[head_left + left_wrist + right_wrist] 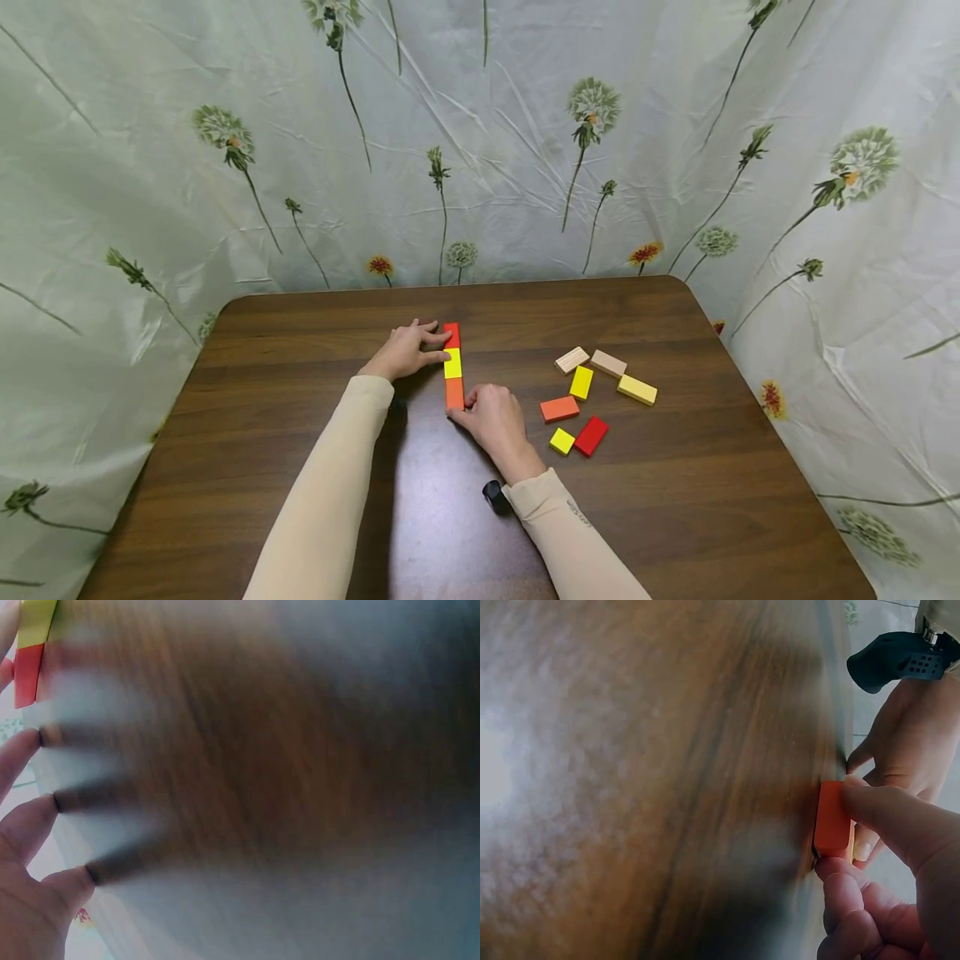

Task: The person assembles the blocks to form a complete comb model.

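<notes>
A red block point(452, 331), a yellow block point(452, 364) and an orange block point(454, 393) lie end to end in a straight row, the red one farthest away. From the left side, my left hand point(403, 352) touches the row, its thumb by the yellow block and a finger at the red one; its other fingers are spread. My right hand point(498, 421) pinches the near end of the orange block, its thumb on the end face and a curled index finger at the side. The right wrist view shows this hold on the orange block point(832, 819) up close.
Right of the row lie several loose blocks: an orange one point(559, 409), a red one point(591, 437), two yellow ones point(581, 382), a pale yellow one point(637, 390) and two plain wooden ones point(608, 363). A flowered curtain point(517, 183) hangs behind the brown table point(300, 333).
</notes>
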Tool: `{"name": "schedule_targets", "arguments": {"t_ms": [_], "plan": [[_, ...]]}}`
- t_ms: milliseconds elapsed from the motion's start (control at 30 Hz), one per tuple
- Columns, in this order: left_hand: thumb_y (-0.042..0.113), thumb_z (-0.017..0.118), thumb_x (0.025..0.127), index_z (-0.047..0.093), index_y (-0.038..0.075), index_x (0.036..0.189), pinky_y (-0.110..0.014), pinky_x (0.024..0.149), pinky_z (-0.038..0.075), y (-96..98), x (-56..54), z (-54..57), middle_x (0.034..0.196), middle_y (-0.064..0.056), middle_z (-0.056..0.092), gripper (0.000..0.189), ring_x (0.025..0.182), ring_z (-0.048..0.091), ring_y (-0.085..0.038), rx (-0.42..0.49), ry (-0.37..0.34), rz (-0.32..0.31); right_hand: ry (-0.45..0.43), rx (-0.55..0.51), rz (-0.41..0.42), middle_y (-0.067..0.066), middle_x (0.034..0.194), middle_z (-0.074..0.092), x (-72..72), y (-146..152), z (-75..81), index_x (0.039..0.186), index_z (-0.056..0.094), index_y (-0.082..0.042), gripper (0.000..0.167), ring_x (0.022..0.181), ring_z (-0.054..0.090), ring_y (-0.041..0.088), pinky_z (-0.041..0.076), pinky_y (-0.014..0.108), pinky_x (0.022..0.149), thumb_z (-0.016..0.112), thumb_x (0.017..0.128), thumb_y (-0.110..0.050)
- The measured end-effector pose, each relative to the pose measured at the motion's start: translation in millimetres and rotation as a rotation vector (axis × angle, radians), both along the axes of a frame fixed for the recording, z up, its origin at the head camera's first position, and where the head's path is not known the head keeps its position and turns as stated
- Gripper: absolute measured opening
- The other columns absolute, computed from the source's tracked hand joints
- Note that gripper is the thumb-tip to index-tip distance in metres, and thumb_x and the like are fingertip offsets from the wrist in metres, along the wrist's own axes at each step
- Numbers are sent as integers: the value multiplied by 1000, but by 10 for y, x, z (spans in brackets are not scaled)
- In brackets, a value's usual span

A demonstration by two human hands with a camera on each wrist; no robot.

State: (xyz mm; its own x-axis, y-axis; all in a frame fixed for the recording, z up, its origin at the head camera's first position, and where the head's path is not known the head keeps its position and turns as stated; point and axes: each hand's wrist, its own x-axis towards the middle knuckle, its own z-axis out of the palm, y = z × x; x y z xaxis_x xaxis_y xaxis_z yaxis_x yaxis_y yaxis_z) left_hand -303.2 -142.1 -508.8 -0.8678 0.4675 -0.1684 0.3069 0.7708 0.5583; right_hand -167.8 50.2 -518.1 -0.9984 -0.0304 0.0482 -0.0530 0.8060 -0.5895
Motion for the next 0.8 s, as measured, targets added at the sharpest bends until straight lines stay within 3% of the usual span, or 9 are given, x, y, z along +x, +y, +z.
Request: {"name": "schedule_targets", "arguments": {"t_ms": [133,367,800], "plan": [[45,78,98,54,20,158,-79,127,8,-28,-1,1,174,-18,35,69,165,14,-52,-18,-23,-42,-12,-10,-3,-5,61,63,-7,-2,-12,78,76,-11,33,59,53,10,44,25,55,92,85,-38],[53,90,84,45,23,165,-77,128,4,-56,11,30,177,-18,29,97,166,8,-51,-31,-65,-75,-11,-30,-9,-5,61,63,-15,7,-11,79,77,-10,32,58,51,10,41,24,54,93,85,-38],[49,92,83,46,20,164,-80,127,4,-41,71,47,176,-20,29,98,165,9,-53,-33,-44,-75,32,-17,-6,-4,63,67,-23,11,-55,79,79,-11,32,57,55,9,46,24,55,95,82,-40]]}}
